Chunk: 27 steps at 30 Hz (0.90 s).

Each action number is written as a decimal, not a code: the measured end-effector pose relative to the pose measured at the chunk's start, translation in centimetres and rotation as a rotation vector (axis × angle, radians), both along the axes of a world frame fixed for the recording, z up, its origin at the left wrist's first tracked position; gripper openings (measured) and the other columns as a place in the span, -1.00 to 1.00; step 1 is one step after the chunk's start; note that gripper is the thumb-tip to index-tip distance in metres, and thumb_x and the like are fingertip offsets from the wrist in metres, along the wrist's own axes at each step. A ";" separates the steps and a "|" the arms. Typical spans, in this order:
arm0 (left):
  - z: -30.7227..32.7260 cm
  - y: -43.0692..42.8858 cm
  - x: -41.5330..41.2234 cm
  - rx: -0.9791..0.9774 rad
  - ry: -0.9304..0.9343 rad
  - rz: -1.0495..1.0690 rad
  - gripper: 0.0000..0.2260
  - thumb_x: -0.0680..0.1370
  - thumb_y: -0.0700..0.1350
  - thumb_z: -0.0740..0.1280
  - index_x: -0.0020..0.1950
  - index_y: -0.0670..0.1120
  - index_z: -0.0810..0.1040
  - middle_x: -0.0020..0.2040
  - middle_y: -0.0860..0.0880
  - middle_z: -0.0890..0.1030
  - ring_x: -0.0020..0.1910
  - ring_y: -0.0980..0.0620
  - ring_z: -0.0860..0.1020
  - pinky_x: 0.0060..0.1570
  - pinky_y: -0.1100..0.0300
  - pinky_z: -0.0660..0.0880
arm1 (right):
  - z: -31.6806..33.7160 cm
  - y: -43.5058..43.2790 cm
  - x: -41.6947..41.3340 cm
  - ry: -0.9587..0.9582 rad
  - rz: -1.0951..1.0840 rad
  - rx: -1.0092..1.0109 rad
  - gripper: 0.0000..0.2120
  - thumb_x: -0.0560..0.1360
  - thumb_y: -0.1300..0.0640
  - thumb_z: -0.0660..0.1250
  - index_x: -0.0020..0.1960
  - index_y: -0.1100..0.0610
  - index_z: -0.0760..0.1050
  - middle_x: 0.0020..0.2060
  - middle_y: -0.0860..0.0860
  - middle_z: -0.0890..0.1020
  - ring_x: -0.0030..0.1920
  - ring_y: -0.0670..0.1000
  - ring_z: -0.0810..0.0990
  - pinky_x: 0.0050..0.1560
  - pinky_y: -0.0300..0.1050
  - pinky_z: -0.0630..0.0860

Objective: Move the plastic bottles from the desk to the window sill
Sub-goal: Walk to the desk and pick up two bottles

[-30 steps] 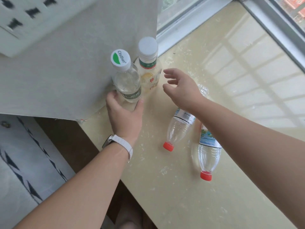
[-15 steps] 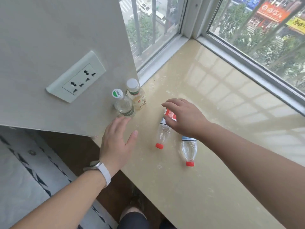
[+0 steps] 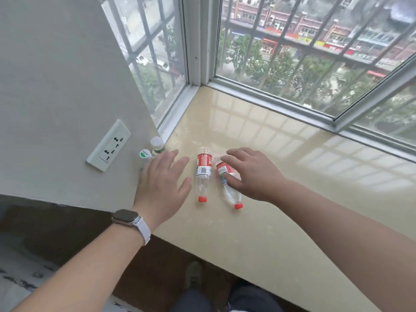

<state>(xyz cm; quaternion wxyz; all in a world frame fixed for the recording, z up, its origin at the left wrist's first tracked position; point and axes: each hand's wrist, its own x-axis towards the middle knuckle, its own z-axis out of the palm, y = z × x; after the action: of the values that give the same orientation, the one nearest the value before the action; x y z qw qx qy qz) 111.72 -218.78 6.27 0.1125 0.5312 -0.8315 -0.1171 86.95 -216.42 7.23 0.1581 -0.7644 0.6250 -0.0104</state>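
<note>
Two clear plastic bottles with red caps lie side by side on the beige window sill (image 3: 258,233): one (image 3: 203,174) on the left, the other (image 3: 229,190) on the right. My right hand (image 3: 249,172) hovers over the right bottle's label end, fingers spread, not gripping it. Two more bottles stand upright against the wall: one with a green-and-white cap (image 3: 144,153), one with a white cap (image 3: 157,143). My left hand (image 3: 162,183), with a watch on the wrist, is open just in front of these two and partly hides them.
A wall corner with a socket plate (image 3: 109,145) stands at the left. Barred window panes (image 3: 304,64) border the sill at the back and right. The sill's front edge drops to a dark floor, where my legs (image 3: 225,298) show.
The camera has pulled back and risen, so more of the window shows. My left hand has drawn back from the upright bottles. My right hand stays over the lying bottles.
</note>
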 end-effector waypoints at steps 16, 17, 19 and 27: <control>7.2 5.2 -4.8 -0.174 0.163 -0.526 -0.58 0.53 0.07 0.20 0.28 -0.08 0.59 0.31 -0.17 0.57 0.32 -0.26 0.50 0.29 -0.22 0.40 | 10.0 17.2 -1.0 0.173 -0.397 -0.096 -0.50 0.59 -0.16 0.17 0.45 0.03 0.38 0.43 0.05 0.43 0.44 0.13 0.34 0.36 0.07 0.28; 7.6 5.7 -5.6 -0.186 0.173 -0.553 -0.59 0.53 0.07 0.20 0.28 -0.08 0.60 0.31 -0.16 0.58 0.31 -0.26 0.50 0.29 -0.21 0.40 | 10.4 18.4 -1.3 0.185 -0.430 -0.092 -0.47 0.58 -0.19 0.10 0.46 0.03 0.38 0.44 0.04 0.42 0.44 0.12 0.33 0.36 0.06 0.28; 8.4 7.0 -7.4 -0.199 0.179 -0.618 -0.59 0.53 0.07 0.20 0.28 -0.07 0.60 0.31 -0.15 0.59 0.31 -0.24 0.51 0.29 -0.20 0.40 | 11.1 20.7 -2.0 0.199 -0.493 -0.087 -0.37 0.52 -0.25 -0.04 0.46 0.02 0.38 0.43 0.04 0.43 0.43 0.13 0.34 0.36 0.06 0.30; 10.6 13.0 -18.2 -0.186 0.056 -0.934 -0.50 0.53 0.17 0.13 0.37 0.00 0.53 0.35 -0.11 0.56 0.38 -0.22 0.46 0.35 -0.22 0.38 | 13.1 32.6 -6.5 0.210 -0.811 -0.083 -0.40 0.51 -0.22 0.00 0.39 0.06 0.45 0.38 0.10 0.50 0.36 0.18 0.44 0.30 0.13 0.40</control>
<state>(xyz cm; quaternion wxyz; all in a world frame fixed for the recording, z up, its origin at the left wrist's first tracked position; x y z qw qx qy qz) 93.51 -205.78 16.85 0.1173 0.0850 -0.9849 -0.0944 80.47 -183.83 20.29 0.0455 -0.4590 0.8870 -0.0190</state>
